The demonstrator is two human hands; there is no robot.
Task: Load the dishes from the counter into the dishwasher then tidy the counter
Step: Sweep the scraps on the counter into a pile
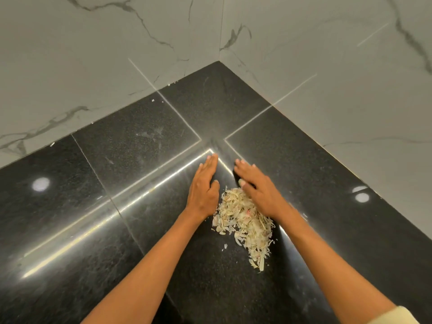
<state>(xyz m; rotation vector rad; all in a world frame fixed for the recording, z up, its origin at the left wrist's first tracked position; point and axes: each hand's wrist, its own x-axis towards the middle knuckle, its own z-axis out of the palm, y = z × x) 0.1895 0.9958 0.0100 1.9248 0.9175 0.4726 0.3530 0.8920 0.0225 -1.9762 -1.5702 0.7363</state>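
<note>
The black counter (131, 146) is the biggest thing here. It is shiny stone and fills the low part of the view. It runs into one corner where two white marble walls (93, 54) meet. Thin pale lines cut the counter into big squares.

One pile of peels (243, 220) lies on the counter, nearer to the person than the corner. The pile is pale and flaky, made of too many thin bits to count. It is longer than it is wide. Its long way runs from between the two hands down toward the person and a little to the right. A few loose bits lie just beside the pile.

Two bare hands sit at the far end of the pile. The left hand (204, 188) stands on its edge just left of the pile, fingers straight, holding nothing. The right hand (259, 188) lies flat with straight fingers, touching the pile's top right side, gripping nothing.
</note>
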